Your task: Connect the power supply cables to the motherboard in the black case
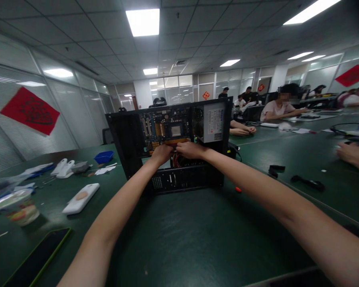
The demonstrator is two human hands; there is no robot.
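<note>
An open black computer case (124,131) lies on its side on the green table (182,239), its blue motherboard (164,127) and grey power supply (214,122) facing me. Both my arms reach into it. My left hand (161,153) and my right hand (190,149) meet at the lower edge of the motherboard, fingers curled on a small part beside some red cables (177,160). What the fingers pinch is hidden by the hands.
On the left lie a white phone-shaped case (80,198), a blue tray (104,156), white parts, a food cup (19,207) and a dark phone (37,259). Black brackets (308,182) lie on the right. Another person's hand (354,153) rests at the right edge; other people sit behind.
</note>
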